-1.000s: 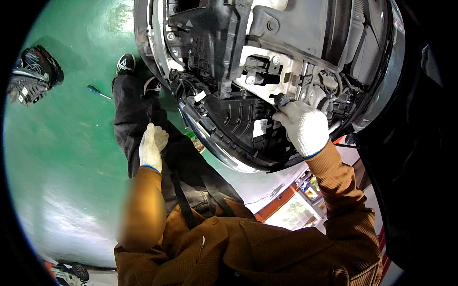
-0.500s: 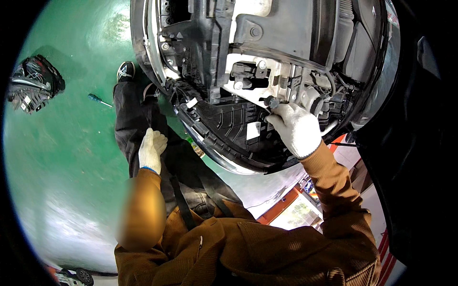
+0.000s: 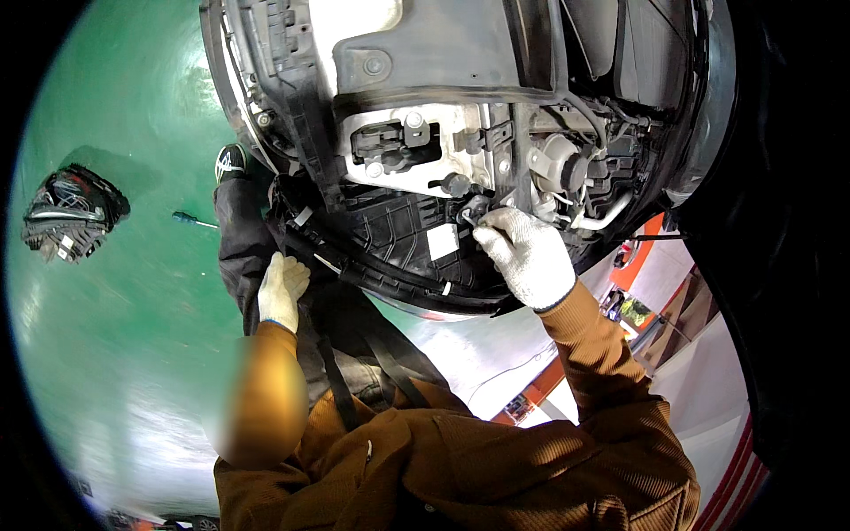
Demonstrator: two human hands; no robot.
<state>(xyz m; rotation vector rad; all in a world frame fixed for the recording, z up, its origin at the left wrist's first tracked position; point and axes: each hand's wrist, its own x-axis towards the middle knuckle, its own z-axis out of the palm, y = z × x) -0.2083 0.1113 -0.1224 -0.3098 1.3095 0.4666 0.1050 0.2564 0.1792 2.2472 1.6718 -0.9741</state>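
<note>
My right hand (image 3: 524, 258), in a white knit glove, reaches into the front corner of a car's engine bay. Its thumb and forefinger are pinched together at a small dark grey piece (image 3: 475, 210), perhaps a connector; its exact kind is unclear. Just beyond that piece, a black round-ended plug (image 3: 455, 184) stands beside a pale metal panel (image 3: 390, 177). Below lies a ribbed black plastic housing (image 3: 390, 226) bearing a white label (image 3: 443, 242). My left hand (image 3: 283, 288), also gloved, rests by my thigh with fingers stretched out and nothing in it.
A removed headlight unit (image 3: 75, 212) lies on the green floor (image 3: 142, 319) at the left, with a blue-handled screwdriver (image 3: 188, 218) near my foot. A white reservoir (image 3: 558, 164) and hoses sit right of my right hand. The car's curved bumper edge (image 3: 416, 301) runs in front of me.
The view has shifted, so the car appears farther left. My right hand has come away from the black plug to the small grey piece nearer me. My left hand stays by my thigh.
</note>
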